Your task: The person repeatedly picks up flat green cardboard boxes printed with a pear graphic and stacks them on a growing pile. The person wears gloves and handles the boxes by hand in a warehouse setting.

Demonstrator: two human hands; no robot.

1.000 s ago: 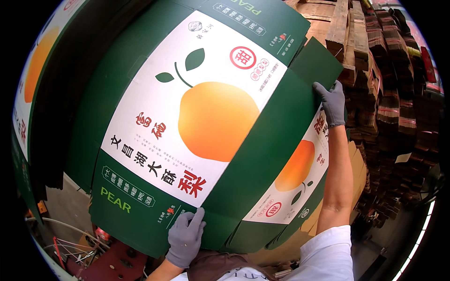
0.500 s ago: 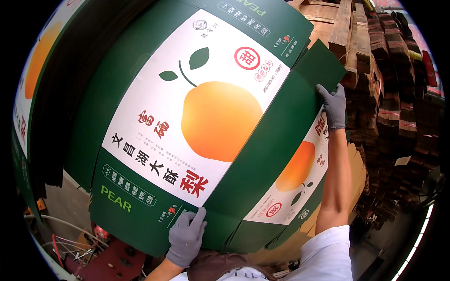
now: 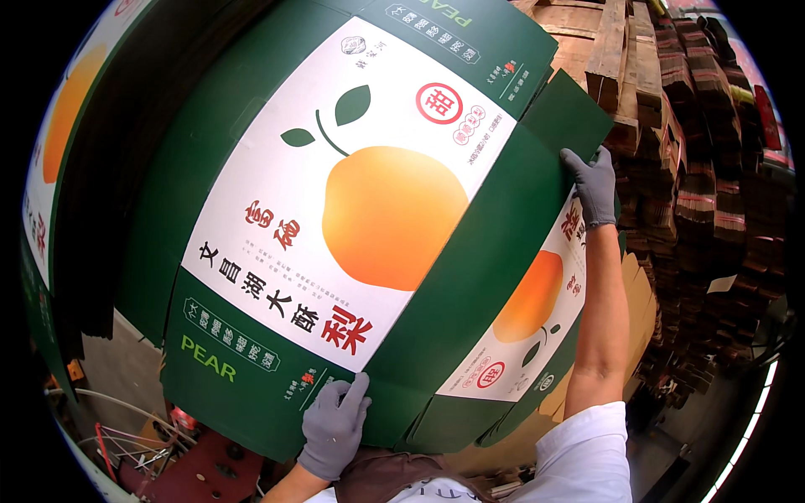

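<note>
A large green cardboard box blank [image 3: 470, 243] fills the middle of the view, printed with white panels and orange-yellow pears. My left hand [image 3: 334, 426], in a grey glove, rests on its near part, fingers stretched out over the board. At the right side, my right hand [image 3: 594, 189], also gloved in grey, takes hold of the blank's edge, thumb on the printed face. Some right fingers are hidden at that edge. More layers of green board show under the near edge.
Another printed blank [image 3: 71, 126] stands at the far left. Wooden pallets [image 3: 612, 50] and stacked brown cardboard [image 3: 696, 168] lie at the right. Dark red machinery [image 3: 201, 474] with hoses sits at the lower left. Plain brown board [image 3: 641, 302] shows beyond my right arm.
The blank and my right hand have shifted very slightly to the left. My left hand stays in nearly the same place.
</note>
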